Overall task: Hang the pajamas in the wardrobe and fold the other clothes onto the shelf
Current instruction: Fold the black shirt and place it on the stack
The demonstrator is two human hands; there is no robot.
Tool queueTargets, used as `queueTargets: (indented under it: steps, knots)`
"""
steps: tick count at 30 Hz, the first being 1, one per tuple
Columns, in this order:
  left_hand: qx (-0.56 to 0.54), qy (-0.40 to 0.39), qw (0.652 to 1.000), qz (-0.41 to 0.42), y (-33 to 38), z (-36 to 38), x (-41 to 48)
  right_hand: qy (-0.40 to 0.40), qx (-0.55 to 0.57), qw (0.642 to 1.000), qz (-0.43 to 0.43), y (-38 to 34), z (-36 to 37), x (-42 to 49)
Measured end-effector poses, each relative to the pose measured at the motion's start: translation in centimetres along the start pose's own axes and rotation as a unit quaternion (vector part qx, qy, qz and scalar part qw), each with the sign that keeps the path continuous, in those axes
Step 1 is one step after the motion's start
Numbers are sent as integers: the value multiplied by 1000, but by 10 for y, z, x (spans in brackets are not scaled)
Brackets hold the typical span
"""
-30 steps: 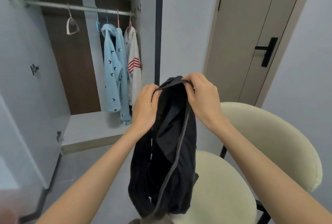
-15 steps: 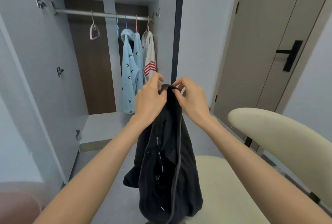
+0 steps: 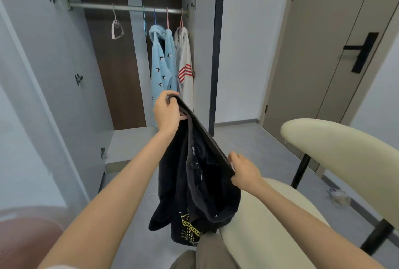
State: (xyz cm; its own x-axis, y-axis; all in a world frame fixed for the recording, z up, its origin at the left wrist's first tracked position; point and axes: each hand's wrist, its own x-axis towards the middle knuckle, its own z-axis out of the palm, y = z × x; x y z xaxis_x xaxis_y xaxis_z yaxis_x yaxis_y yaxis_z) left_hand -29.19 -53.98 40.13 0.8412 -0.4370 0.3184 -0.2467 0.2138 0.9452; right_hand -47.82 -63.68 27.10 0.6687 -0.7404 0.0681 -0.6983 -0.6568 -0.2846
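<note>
A black garment [image 3: 194,184] with a yellow print near its hem hangs in front of me. My left hand [image 3: 167,111] grips its top edge up high. My right hand [image 3: 244,170] pinches the same edge lower and to the right, so the edge runs stretched and slanted between them. Behind stands the open wardrobe, its rail [image 3: 127,7] carrying light blue pajamas with dark birds [image 3: 160,63] and a white garment with red stripes [image 3: 186,67]. An empty pink hanger [image 3: 117,29] hangs further left. The wardrobe's lower shelf [image 3: 129,143] is pale grey.
A cream chair [image 3: 269,214] with a curved backrest [image 3: 336,145] sits at my right, under the garment's hem. The open wardrobe door [image 3: 43,87] stands at left. A closed beige door with a black handle [image 3: 362,51] is at right. A pink rounded object [image 3: 26,240] lies bottom left.
My hands, close together at the garment's top before, have spread apart: the right hand slid down and right along the edge. The view has shifted toward the wardrobe.
</note>
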Motion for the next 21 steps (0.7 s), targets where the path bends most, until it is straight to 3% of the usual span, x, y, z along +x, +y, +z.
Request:
queueTargets:
  steps: [3, 7, 11, 14, 16, 17, 19, 21]
  knots:
    - [-56, -8, 998, -23, 2, -1, -1, -58, 1, 998, 39, 13, 18, -3]
    - [-79, -49, 995, -35, 13, 6, -2, -141, 92, 983, 70, 5, 44, -3]
    - [-100, -65, 992, -43, 18, 11, -6, -106, 119, 977, 142, -1, 67, -2]
    - [-164, -23, 984, -66, 17, 4, -1, -136, 148, 956, 213, 2, 79, -9]
    - [-186, 16, 979, -76, 11, -4, 5, -147, 286, 905, 278, 2, 79, -10]
    - [-186, 36, 979, -79, 6, -9, 9, -113, 353, 878, 304, 4, 76, -6]
    - [-177, 79, 978, -81, -8, -23, 16, 3, 459, 823, 336, 12, 62, 7]
    - [-132, 114, 982, -73, -23, -41, 23, 103, 568, 744, 336, 18, 34, 20]
